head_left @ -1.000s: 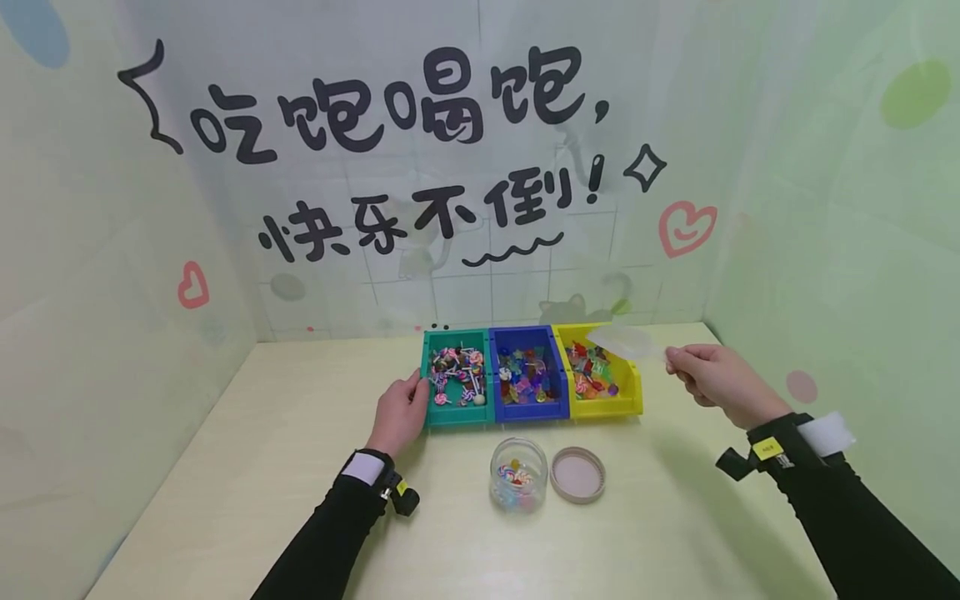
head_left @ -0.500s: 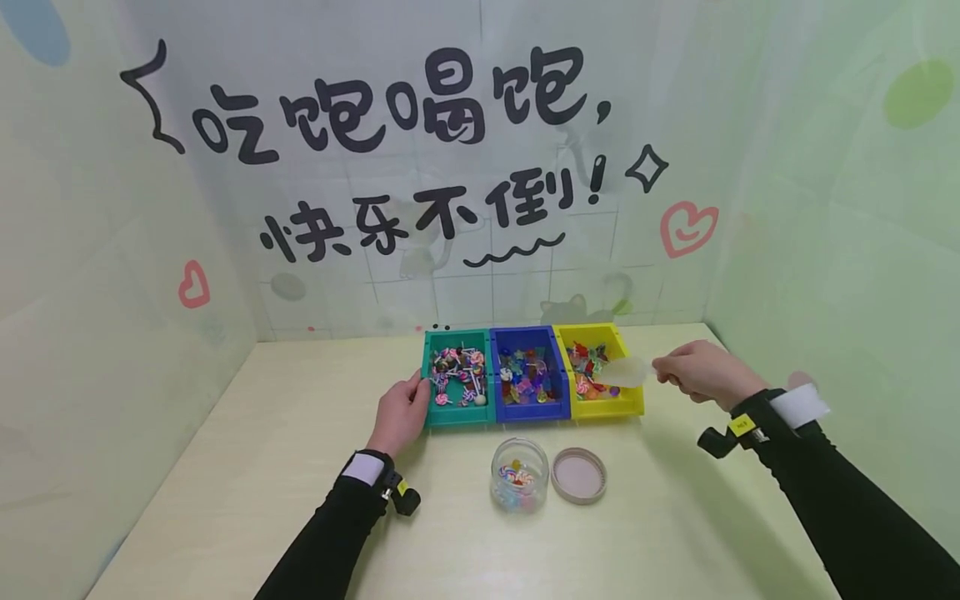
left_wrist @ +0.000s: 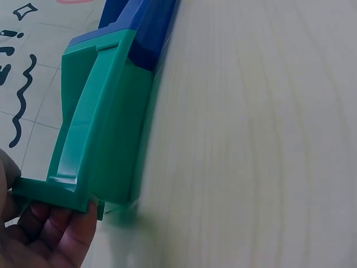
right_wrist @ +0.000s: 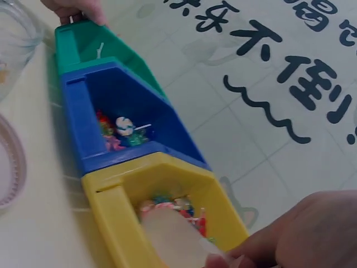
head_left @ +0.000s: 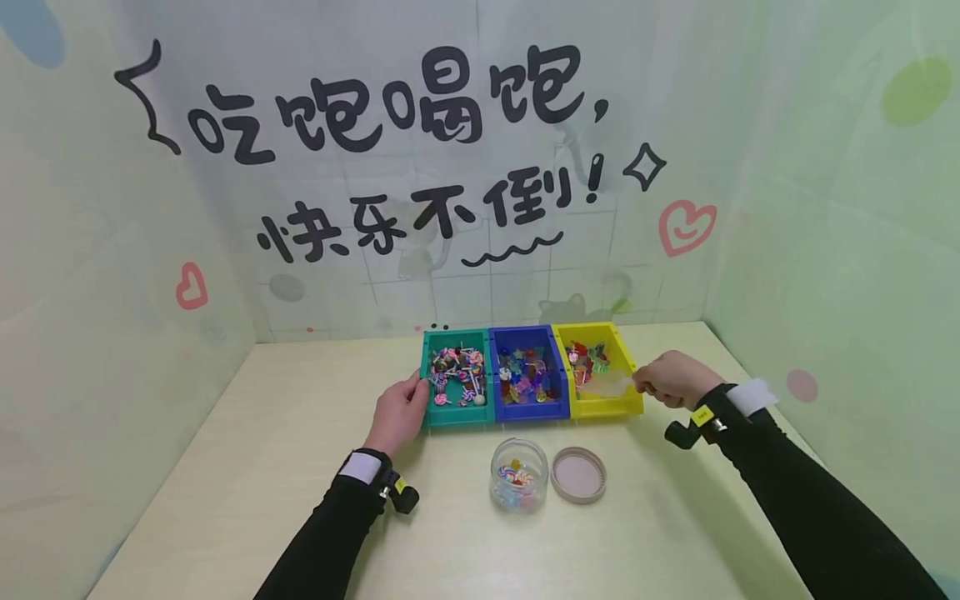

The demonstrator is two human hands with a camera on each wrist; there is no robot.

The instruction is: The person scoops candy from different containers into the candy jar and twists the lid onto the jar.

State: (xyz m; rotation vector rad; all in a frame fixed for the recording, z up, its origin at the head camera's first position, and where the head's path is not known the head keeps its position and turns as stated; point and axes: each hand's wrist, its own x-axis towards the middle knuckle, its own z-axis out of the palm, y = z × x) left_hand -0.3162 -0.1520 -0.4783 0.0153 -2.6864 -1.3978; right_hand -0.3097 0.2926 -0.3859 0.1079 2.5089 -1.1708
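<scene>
My left hand grips the outer side of the green bin, which holds small lollipop-shaped pieces. In the left wrist view its fingers curl under the lip, with the thumb on top. My right hand pinches the handle of a translucent whitish scoop over the right side of the yellow bin. The right wrist view has the scoop's blade inside that bin, against colourful candy-like pieces. The hand covers most of the handle.
Between the green and yellow bins sits a blue bin of colourful pieces, all three side by side. In front stands an uncovered clear jar partly filled with pieces. Its pinkish lid lies to the right. A printed wall is behind.
My right hand has moved left and the scoop has gone down into the yellow bin from above its right rim. The left hand keeps its grip on the green bin.
</scene>
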